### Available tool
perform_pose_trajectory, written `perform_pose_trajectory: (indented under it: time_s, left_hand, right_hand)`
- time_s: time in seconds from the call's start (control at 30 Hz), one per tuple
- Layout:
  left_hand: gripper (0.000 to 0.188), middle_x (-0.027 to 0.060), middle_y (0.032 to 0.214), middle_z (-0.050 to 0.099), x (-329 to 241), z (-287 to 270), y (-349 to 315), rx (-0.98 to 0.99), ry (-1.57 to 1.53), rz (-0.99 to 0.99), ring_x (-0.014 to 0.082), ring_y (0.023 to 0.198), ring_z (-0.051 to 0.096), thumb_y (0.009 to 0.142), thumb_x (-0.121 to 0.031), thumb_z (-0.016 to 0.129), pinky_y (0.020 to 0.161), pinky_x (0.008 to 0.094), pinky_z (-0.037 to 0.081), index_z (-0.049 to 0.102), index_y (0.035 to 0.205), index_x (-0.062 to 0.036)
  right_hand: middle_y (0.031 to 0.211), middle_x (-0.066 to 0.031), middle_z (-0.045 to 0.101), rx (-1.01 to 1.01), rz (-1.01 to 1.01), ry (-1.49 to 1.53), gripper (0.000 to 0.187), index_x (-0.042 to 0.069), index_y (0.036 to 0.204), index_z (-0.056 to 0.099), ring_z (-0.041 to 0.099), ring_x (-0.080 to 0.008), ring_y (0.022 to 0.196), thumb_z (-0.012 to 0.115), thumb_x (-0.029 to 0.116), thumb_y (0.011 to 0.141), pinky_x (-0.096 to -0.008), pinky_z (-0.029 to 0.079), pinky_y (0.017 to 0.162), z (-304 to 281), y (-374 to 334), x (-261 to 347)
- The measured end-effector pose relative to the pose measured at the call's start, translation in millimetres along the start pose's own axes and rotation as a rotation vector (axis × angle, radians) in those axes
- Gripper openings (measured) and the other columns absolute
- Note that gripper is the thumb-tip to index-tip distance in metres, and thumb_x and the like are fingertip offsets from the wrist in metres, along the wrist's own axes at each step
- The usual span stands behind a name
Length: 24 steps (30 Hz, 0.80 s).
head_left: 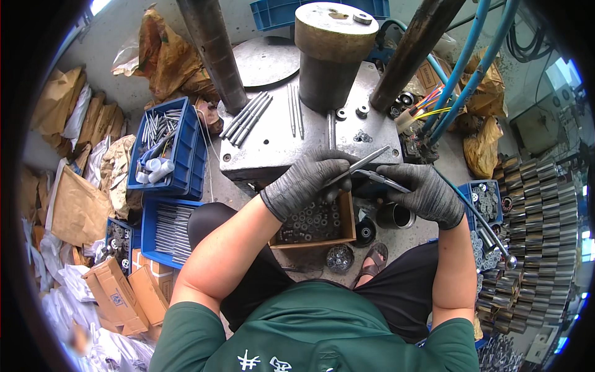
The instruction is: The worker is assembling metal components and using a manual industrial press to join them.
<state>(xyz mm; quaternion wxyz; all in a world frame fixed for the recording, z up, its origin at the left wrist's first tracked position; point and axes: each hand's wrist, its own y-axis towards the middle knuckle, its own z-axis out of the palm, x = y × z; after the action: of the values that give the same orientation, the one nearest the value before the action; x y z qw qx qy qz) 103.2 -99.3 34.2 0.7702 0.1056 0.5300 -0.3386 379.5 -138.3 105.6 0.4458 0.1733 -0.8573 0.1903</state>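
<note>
Grey-gloved, my left hand [304, 183] is closed around a slim metal shaft [370, 157], which slants up to the right with its pointed end free. In the same kind of glove, my right hand [432, 193] grips a second metal shaft [385, 180] between thumb and fingers, its tip pointing left toward my left hand. Both hands are in front of the metal press table [273, 159]. On that table lie several shafts [250, 118] side by side, a pair of thinner rods [295, 110], and two small bearings [362, 111] near the thick press cylinder [325, 80].
Below my hands sits a wooden box [316, 242] of small rings. Blue bins [164, 190] with shafts stand at left, and a blue crate [489, 185] of metal parts at right. Stacked metal cylinders [536, 229] line the far right. Steel posts [214, 56] and blue hoses [462, 68] rise around the press.
</note>
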Motion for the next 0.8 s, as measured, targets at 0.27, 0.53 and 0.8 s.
perform_pose_trajectory:
  time_s: [0.27,0.53,0.8]
  left_hand:
    - [0.041,0.0096,0.079,0.073,-2.1,-1.7,-0.9,0.061,-0.254,-0.064,0.011,0.047,0.06,0.107,-0.027,0.058,0.04,0.0204,0.042,0.063,0.135,0.0033]
    - [0.049,0.0113,0.084,0.074,-13.4,-20.7,-1.6,-0.106,-0.063,0.068,0.0119,0.054,0.064,0.104,-0.022,0.061,0.048,0.0221,0.048,0.057,0.145,0.0036]
    - [0.049,0.0201,0.117,0.063,-10.4,-99.8,9.4,-0.813,1.381,0.302,0.0356,0.104,0.067,0.083,0.004,0.069,0.094,0.0429,0.056,0.074,0.13,-0.0086]
  right_hand:
    - [0.127,-0.0089,0.071,-0.08,-0.172,-0.18,0.054,0.0,0.14,0.065,0.067,-0.0131,0.111,0.078,-0.001,0.087,-0.0332,0.056,0.098,7.1,8.3,-12.9]
    - [0.116,-0.0076,0.068,0.045,0.08,0.383,0.056,0.0,0.141,0.059,0.063,-0.0155,0.108,0.075,0.007,0.089,-0.0337,0.055,0.096,15.6,12.2,-31.4]
    - [0.109,-0.0218,0.068,-0.31,-0.202,-0.502,0.037,0.003,0.109,0.068,0.066,-0.0446,0.103,0.072,0.005,0.071,-0.0509,0.055,0.09,37.2,47.3,-57.1]
